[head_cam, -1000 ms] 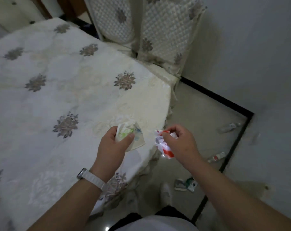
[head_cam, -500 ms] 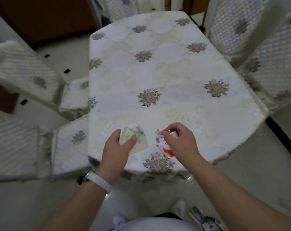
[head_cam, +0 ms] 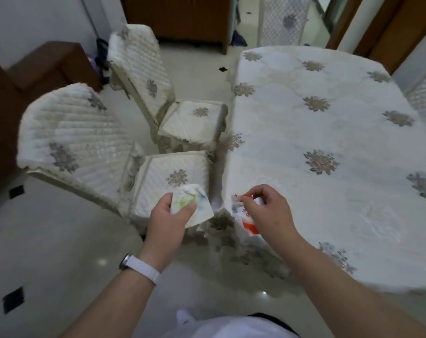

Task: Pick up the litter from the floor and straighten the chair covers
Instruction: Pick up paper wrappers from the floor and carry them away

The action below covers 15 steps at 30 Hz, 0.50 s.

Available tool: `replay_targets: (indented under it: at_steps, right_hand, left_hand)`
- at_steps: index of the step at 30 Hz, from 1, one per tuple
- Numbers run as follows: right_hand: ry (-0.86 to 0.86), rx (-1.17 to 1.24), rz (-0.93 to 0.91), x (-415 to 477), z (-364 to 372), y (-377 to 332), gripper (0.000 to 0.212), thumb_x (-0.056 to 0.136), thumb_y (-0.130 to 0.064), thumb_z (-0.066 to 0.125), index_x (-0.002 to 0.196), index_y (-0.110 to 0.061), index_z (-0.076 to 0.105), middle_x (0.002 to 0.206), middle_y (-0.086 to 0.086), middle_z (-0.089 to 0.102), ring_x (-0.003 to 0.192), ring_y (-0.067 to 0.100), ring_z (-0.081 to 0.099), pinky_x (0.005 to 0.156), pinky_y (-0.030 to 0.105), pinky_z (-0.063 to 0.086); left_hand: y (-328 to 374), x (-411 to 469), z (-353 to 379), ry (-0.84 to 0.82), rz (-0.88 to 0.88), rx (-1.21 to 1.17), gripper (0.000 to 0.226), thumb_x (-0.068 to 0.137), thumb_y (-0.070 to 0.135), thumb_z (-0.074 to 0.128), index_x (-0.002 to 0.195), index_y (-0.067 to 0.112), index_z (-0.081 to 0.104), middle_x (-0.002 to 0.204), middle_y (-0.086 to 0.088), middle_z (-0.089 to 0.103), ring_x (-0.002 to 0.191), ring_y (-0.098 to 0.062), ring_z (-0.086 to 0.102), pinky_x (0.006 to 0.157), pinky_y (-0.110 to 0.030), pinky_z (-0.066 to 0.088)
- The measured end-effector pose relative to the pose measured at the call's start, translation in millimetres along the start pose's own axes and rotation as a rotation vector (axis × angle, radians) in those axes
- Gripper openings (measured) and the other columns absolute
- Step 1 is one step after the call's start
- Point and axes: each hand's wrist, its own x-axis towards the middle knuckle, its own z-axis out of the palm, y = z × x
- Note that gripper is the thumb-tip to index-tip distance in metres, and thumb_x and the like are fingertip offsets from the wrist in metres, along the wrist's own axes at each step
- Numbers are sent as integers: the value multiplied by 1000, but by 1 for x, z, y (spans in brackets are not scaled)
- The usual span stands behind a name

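**Litter in both hands, chairs ahead**

Nearest: torso and forearms, cut off by the frame edge. Left hand (head_cam: pixel 166 223), white watch strap (head_cam: pixel 141 265) on the wrist, pinches a pale wrapper (head_cam: pixel 194 203) w/ green-blue print, thumb on top, rest hidden behind it. Right hand (head_cam: pixel 270 213): fingers (head_cam: pixel 257 191) curled round a crumpled red-white wrapper (head_cam: pixel 247 219), print too blurred to read. Wrappers sit in front of the near chair cover (head_cam: pixel 173 176) & the surface (head_cam: pixel 328 142) corner. Far chair cover (head_cam: pixel 143 69) beyond, soft w/ blur.

No legible text; wrapper (head_cam: pixel 249 225) print blurred.
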Motion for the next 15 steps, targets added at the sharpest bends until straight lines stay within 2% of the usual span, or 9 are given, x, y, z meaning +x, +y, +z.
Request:
replay_targets:
  at_steps: [2,4,6,9,11,13,15]
  right_hand:
    - [-42,-20,-28,-4,39,-17,17,75,-38,73,73,-24,64,75,-7,64,75,13,59,67,31,47]
    - [-109,-52,-57,-9,79,-35,13,78,-33,73,74,-24,64,74,-9,63,74,12,58,67,32,49]
    - [-176,-84,-100,-12,116,-51,11,83,-26,72,76,-22,65,73,-10,63,71,6,56,66,29,47]
    - [-269,-125,-179,-15,165,-74,12,84,-26,73,76,-22,66,75,-10,64,70,1,55,60,14,40]
    - [-329,-115,-210,-14,192,-85,11,84,-23,73,78,-19,66,75,-12,64,69,-3,54,59,10,39]
    - [-386,-125,-223,-11,214,-92,10,85,-23,72,79,-20,65,75,-17,64,72,-3,55,61,11,38]
    - [-434,-130,-229,-4,236,-94,10,84,-27,72,78,-23,65,80,-12,65,77,3,57,67,20,41]
  left_hand:
    - [-2,7,-42,50,-16,-30,8,88,18,72,91,26,70,90,-5,74,88,-34,70,75,-51,57]
    - [-2,9,-84,108,-26,-73,12,87,18,72,91,29,70,91,-3,75,88,-31,71,76,-53,59]
    - [-3,9,-122,170,-9,-102,12,88,14,71,96,23,70,90,-1,75,86,-25,72,73,-44,60]
    - [-5,9,-167,267,5,-153,11,89,9,68,99,16,68,84,4,75,77,-13,71,59,-23,55]
    - [-9,11,-189,327,-7,-183,11,90,7,67,98,15,68,82,4,75,73,-9,70,55,-19,52]
    - [-13,15,-207,384,-25,-206,12,90,6,67,100,13,68,86,0,75,73,-10,71,55,-19,52]
    - [-18,19,-221,440,-44,-198,13,89,8,69,100,15,68,89,0,75,80,-15,72,61,-25,55]
